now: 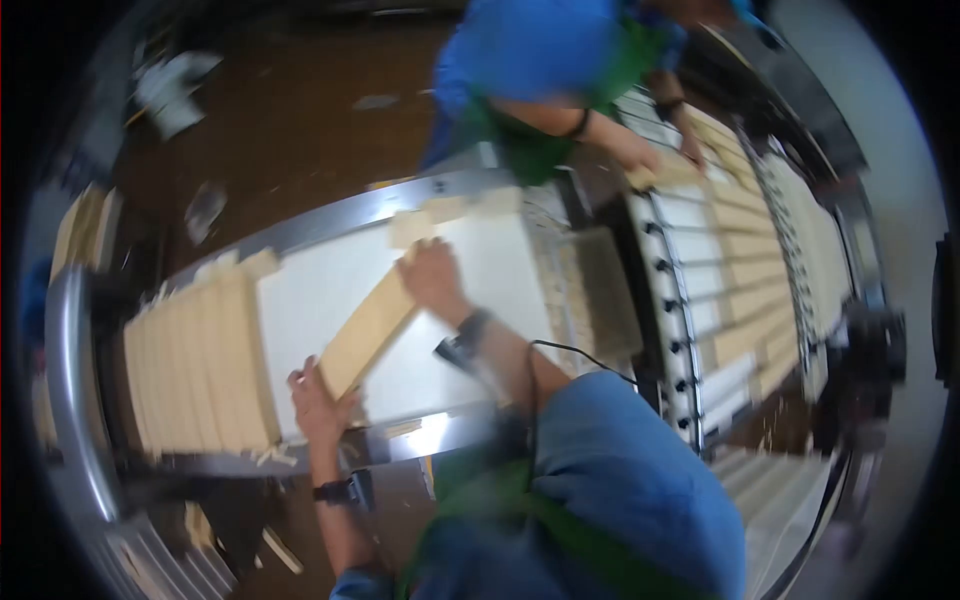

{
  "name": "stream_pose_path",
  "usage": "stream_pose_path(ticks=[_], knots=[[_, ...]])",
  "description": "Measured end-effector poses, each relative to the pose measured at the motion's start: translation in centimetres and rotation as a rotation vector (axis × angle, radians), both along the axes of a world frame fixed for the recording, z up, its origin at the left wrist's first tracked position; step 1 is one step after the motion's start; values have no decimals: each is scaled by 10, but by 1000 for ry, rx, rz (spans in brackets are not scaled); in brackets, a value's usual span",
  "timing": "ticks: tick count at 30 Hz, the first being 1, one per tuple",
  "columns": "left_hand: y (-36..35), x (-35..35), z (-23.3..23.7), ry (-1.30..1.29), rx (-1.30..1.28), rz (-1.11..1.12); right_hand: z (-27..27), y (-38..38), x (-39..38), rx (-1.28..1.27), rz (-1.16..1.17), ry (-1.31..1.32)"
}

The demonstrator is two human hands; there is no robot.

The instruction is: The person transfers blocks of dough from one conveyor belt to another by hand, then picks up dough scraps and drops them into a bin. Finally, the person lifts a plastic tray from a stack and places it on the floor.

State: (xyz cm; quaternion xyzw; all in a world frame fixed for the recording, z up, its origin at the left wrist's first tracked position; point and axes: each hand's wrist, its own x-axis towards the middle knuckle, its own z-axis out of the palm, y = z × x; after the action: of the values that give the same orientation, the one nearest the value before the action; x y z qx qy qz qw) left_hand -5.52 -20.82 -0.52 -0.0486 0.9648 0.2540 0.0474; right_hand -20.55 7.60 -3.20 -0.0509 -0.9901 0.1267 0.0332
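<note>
A pale, wood-coloured board (365,335) lies slantwise above the white work surface (490,290), held at both ends. My left hand (322,405) grips its near left end, thumb on one side and fingers on the other. At the far end, my right hand (435,282) is closed around the board's edge, with the fingertips partly hidden. To the left of my left hand, a row of similar boards (200,365) stands packed side by side. Small pale pieces (455,208) lie along the far edge, beyond my right hand.
A co-worker in blue and green (540,60) leans over a machine bed (685,290) on the right, which carries more pale boards. A dark cable (575,350) runs by my right arm. A metal post (78,390) stands at the left. Scraps (282,550) litter the floor.
</note>
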Motion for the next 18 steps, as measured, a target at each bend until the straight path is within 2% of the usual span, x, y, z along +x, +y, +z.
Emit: stream_pose_path(ticks=[1,2,4,6,9,11,12,13,15,17,18], knots=[[8,-2,-2,-48,13,0,3,3,15,29,-64,81],[13,-4,-7,-88,21,2,9,9,27,-96,-29,51],[17,-10,-31,-28,-5,-9,27,11,41,-191,-62,-48],[23,-1,-40,98,74,4,20,20,53,-244,-121,-58],[70,14,-20,165,16,-67,32,65,101,-335,-217,90],[124,23,3,239,37,-129,40,111,143,-341,-361,354],[157,28,15,310,65,-166,45,143,168,-317,-391,423],[191,34,26,381,86,-241,74,174,197,-350,-468,437],[261,49,48,447,173,-387,78,243,247,-335,-599,634],[337,80,76,382,249,-490,69,326,308,-17,-670,650],[371,100,94,278,246,-556,99,348,335,-75,-823,757]])
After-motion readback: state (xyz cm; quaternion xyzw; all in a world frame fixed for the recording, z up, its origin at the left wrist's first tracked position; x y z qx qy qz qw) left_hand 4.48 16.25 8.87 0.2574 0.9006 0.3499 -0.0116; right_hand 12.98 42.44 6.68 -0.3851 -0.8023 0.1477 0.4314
